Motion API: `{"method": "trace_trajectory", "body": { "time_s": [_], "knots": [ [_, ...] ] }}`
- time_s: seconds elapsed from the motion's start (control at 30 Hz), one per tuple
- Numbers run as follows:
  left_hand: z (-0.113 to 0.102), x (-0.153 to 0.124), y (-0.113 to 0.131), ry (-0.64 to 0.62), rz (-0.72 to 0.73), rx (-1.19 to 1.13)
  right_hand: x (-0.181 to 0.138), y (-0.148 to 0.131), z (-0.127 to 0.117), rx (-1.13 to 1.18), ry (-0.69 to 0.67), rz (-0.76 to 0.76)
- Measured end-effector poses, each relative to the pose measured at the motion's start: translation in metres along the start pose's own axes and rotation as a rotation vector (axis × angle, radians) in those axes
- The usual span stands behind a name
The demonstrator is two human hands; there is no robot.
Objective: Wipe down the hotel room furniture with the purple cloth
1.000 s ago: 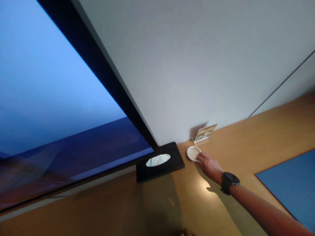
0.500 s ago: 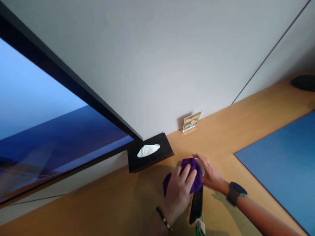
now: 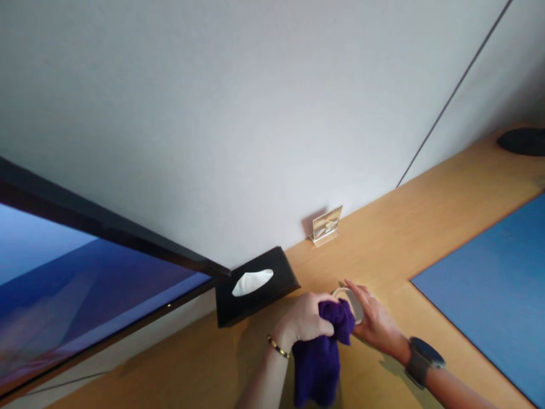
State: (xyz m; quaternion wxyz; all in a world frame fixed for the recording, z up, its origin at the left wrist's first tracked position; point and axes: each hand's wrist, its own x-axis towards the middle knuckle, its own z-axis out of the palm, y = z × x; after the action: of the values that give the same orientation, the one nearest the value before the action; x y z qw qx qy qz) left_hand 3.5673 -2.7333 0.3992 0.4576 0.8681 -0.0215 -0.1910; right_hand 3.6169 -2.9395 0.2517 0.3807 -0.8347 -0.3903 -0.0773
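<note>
A bunched purple cloth [image 3: 317, 369] is pinched in my left hand [image 3: 304, 321], and its loose end hangs down toward the lower edge of the view. The upper part of the cloth presses against a pale, round-rimmed cup-like object [image 3: 356, 309]. My right hand [image 3: 377, 324] grips this object from the right, fingers over its far side and thumb below. The cloth and fingers hide much of it, so its exact kind is unclear. Both hands are over the wooden surface [image 3: 383, 227].
A black tissue box [image 3: 281, 272] with a white tissue lies left of the hands. Behind it stands a small clear sign holder [image 3: 327, 224] by the wall. A large screen [image 3: 85, 307] is at left, a blue mat [image 3: 489, 295] at right, and a dark object [image 3: 523, 142] at far right.
My left hand has shifted its hold, and the cloth now hangs down, covering where a dark strip showed. More of the cup-like object's rim shows. The view has tilted slightly.
</note>
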Motion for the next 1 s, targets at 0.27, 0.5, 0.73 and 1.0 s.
{"method": "trace_trajectory", "body": {
  "time_s": [0.27,0.5,0.73,1.0],
  "knots": [
    [0.014,0.1,-0.002,0.684,-0.317,0.542,0.023,0.059,-0.054,-0.188,0.227,0.239],
    [0.06,0.115,-0.006,0.475,0.091,0.634,0.004,0.1,-0.076,-0.247,0.199,0.242],
    [0.021,0.173,0.003,0.46,0.043,0.662,0.077,0.08,-0.096,-0.091,0.189,0.201],
    [0.033,0.147,-0.008,0.469,-0.038,0.572,0.218,0.08,-0.036,0.41,-0.039,0.266]
  ]
}}
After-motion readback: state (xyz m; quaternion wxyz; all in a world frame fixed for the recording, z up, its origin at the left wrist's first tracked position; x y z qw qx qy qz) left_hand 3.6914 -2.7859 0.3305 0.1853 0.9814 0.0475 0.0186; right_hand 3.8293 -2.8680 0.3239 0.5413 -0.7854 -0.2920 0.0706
